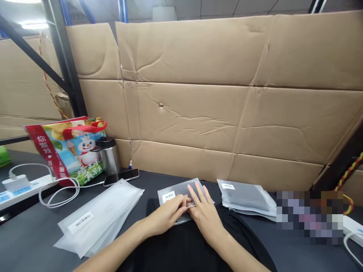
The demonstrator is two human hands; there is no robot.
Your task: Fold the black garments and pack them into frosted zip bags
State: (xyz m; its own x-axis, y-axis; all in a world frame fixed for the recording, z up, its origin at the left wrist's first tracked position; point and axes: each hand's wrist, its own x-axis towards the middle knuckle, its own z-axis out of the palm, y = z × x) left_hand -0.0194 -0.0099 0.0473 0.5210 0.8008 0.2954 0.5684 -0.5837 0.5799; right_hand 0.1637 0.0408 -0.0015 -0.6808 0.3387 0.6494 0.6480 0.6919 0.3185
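Note:
A frosted plastic bag (181, 187) with a white barcode label (168, 196) lies in front of me, tilted at the table's near edge. My left hand (166, 215) is closed on the bag's near edge, thumb and fingertips pinched together. Beside it, my right hand (206, 217) grips the same edge near the thumb, while its other fingers stretch out over the bag. The fingertips of both hands almost meet, and they hide part of the edge. To the left spreads a stack of frosted bags (102, 215), the top one labelled. A second stack of bags (246, 196) rests on the right.
On the left stand a colourful carrier bag (82, 151) and a steel flask (111, 156). A phone (121, 177) lies there on a white charging cable (61, 179) by a power strip (31, 189). A cardboard wall (193, 113) closes off the back. Blurred pixels cover something (309, 217) at right.

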